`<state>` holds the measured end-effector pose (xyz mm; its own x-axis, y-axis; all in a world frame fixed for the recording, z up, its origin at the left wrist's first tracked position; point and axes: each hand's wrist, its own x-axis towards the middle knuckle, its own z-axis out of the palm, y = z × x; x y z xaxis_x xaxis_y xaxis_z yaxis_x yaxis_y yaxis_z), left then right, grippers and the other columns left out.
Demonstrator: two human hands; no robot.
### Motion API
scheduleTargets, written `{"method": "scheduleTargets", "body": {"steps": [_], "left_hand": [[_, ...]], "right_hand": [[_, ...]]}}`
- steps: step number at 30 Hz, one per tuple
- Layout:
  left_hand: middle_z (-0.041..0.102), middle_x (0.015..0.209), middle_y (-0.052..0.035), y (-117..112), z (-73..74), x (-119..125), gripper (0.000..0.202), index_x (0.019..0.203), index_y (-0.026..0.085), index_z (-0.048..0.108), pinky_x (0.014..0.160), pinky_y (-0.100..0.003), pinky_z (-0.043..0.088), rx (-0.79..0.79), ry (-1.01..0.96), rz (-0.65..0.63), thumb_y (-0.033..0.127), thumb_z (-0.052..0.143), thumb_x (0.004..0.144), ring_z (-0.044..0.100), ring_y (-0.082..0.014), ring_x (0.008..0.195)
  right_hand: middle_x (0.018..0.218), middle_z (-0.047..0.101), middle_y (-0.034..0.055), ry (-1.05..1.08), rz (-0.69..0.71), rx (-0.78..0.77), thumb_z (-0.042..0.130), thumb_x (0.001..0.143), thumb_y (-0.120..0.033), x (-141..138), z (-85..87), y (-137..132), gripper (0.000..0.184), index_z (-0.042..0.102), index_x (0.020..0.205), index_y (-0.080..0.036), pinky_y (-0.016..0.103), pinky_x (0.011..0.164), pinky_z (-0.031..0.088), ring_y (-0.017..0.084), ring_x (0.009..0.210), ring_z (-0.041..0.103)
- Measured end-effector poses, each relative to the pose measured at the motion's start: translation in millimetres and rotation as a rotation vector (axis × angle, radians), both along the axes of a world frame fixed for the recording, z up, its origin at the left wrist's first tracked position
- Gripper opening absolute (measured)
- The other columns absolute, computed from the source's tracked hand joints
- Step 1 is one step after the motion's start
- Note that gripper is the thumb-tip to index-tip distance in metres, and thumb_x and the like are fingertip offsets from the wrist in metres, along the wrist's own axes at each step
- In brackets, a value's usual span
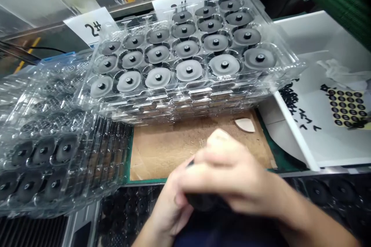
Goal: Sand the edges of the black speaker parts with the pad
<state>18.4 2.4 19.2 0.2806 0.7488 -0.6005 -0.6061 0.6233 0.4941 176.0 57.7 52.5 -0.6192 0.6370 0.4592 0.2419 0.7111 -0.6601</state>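
Observation:
Close to my body, my left hand (171,200) and my right hand (232,173) are together, both closed around a dark round part (199,202). Fingers and motion blur hide most of it. The right hand lies over the top, while the left grips from the side. Below the hands' far side lies a sheet of brown cardboard (156,150) on a green surface. Beyond it stands a stack of clear plastic trays (188,85); the top one holds rows of round grey parts (189,70) with black centre posts.
More clear trays (95,154) with dark parts stand at left. On the right, a white bin (333,146) holds small black pieces (290,96) and a sheet of round black stickers (348,107). A pale curved scrap (245,125) lies on the cardboard. Paper signs (91,26) stand behind.

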Motion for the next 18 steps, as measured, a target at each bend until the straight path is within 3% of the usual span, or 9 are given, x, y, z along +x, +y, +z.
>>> {"method": "scheduleTargets", "body": {"steps": [4,6,8,11,12,14,17,18], "left_hand": [[0.071,0.111,-0.0049,1,4.0,-5,0.06,0.108,0.025,0.068,0.081,-0.031,0.055,0.053,-0.104,0.017,0.037,0.085,0.051,0.068,-0.0256,0.095],[0.069,0.117,-0.0056,1,3.1,-7,0.058,0.108,0.026,0.068,0.081,-0.031,0.056,0.07,-0.153,0.008,0.036,0.084,0.054,0.067,-0.0262,0.099],[0.066,0.122,-0.0056,0,0.8,-9,0.057,0.11,0.026,0.068,0.08,-0.03,0.057,0.081,-0.174,0.004,0.035,0.083,0.055,0.067,-0.0266,0.101],[0.065,0.125,-0.0057,1,-1.2,-9,0.058,0.112,0.027,0.066,0.079,-0.03,0.057,0.065,-0.158,-0.008,0.034,0.083,0.056,0.066,-0.026,0.101],[0.066,0.122,-0.0058,2,-1.1,-8,0.059,0.111,0.026,0.067,0.079,-0.03,0.057,0.058,-0.153,-0.017,0.034,0.083,0.056,0.067,-0.0254,0.1],[0.069,0.116,-0.0059,3,-0.3,-6,0.06,0.11,0.025,0.067,0.079,-0.031,0.057,0.044,-0.155,-0.035,0.035,0.083,0.053,0.068,-0.0246,0.096],[0.072,0.107,-0.0065,3,0.0,-1,0.062,0.107,0.022,0.068,0.077,-0.029,0.056,0.04,-0.12,-0.052,0.036,0.086,0.049,0.068,-0.024,0.092],[0.072,0.104,-0.0065,3,-0.4,0,0.059,0.105,0.021,0.069,0.077,-0.028,0.056,0.039,-0.088,-0.051,0.035,0.086,0.05,0.068,-0.0231,0.091]], "right_hand": [[0.087,0.068,0.0051,-0.124,-0.438,-0.248,0.046,0.093,-0.021,18,-32.3,3,0.023,0.066,0.106,-0.018,0.03,0.069,0.04,0.016,0.077,0.059],[0.097,0.069,0.0063,-0.112,-0.466,-0.485,0.046,0.093,-0.026,21,-57.5,-10,0.026,0.065,0.11,-0.02,0.03,0.073,0.046,0.018,0.086,0.062],[0.104,0.07,0.006,-0.073,-0.399,-0.671,0.046,0.093,-0.029,19,-85.0,-31,0.027,0.065,0.111,-0.022,0.031,0.079,0.05,0.02,0.095,0.064],[0.1,0.073,0.0062,-0.046,-0.388,-0.758,0.049,0.091,-0.033,17,-112.5,-55,0.027,0.068,0.105,-0.019,0.032,0.074,0.054,0.021,0.091,0.068],[0.099,0.073,0.007,-0.041,-0.422,-0.755,0.049,0.09,-0.033,17,-113.5,-57,0.028,0.067,0.104,-0.018,0.032,0.071,0.055,0.022,0.089,0.069],[0.104,0.071,0.008,-0.009,-0.533,-0.733,0.048,0.091,-0.034,20,-99.6,-55,0.027,0.065,0.107,-0.018,0.032,0.072,0.054,0.022,0.092,0.067],[0.111,0.069,0.0032,0.092,-0.588,-0.462,0.049,0.093,-0.026,19,-50.7,-40,0.023,0.061,0.112,-0.026,0.03,0.079,0.048,0.018,0.098,0.063],[0.106,0.07,0.001,0.109,-0.466,-0.298,0.048,0.094,-0.022,15,-33.5,-35,0.024,0.061,0.113,-0.027,0.029,0.079,0.045,0.016,0.091,0.064]]}}
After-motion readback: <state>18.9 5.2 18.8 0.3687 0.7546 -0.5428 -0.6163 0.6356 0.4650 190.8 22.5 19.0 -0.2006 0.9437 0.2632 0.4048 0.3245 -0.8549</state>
